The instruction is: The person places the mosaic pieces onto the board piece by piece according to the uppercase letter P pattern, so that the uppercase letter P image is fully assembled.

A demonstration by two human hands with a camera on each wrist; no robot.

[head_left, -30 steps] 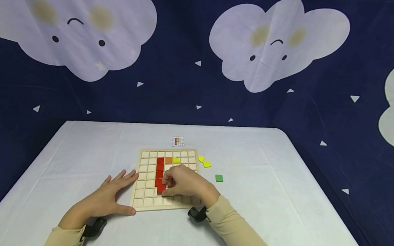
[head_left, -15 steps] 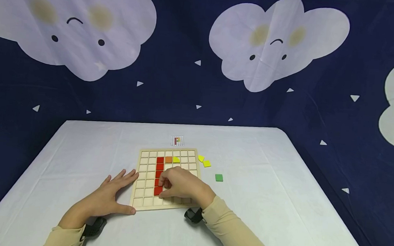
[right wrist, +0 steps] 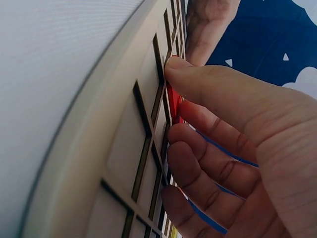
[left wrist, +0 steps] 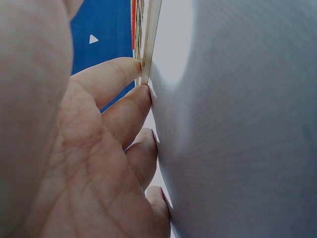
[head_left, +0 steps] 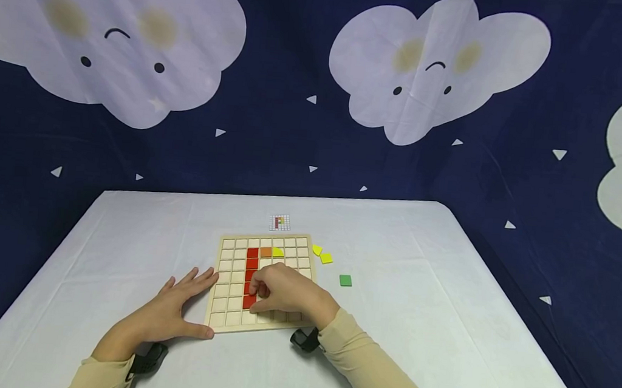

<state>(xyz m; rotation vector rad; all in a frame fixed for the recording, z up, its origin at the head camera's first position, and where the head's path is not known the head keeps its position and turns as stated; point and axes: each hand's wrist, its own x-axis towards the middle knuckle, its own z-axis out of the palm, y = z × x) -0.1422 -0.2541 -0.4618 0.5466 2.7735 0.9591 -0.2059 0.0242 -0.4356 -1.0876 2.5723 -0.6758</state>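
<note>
Pinches the lowest red tile [head_left: 248,303] with the right hand [head_left: 288,286], thumb at the near side, forefinger at the far side, remaining fingers bent low over the grid. Hard to tell whether those other fingertips touch the wood. Location of this tile: third column from the left on a wooden board [head_left: 220,303], one row up from the near edge row, in line with four other red tiles [head_left: 252,263] beyond it. Impossible to tell, behind the fingers, whether fully seated in its cell.

Spreads the left hand [head_left: 173,308] at the board's left side, fingers apart, with index and middle fingertips against the edge and thumb at the near left corner.

Right of the farthest red, an orange tile [head_left: 265,252]; next to that, a yellow rounded tile [head_left: 278,252]. Off the board's right edge, on the white surface [head_left: 445,302], a loose yellow rounded piece [head_left: 317,250] just beside a yellow square [head_left: 326,258], and a green square [head_left: 345,280] nearer and farther right. Beyond the far edge, a small card [head_left: 280,222] with a coloured grid pattern. Behind everything, a dark blue backdrop [head_left: 270,154] with pale clouds [head_left: 482,37].
</note>
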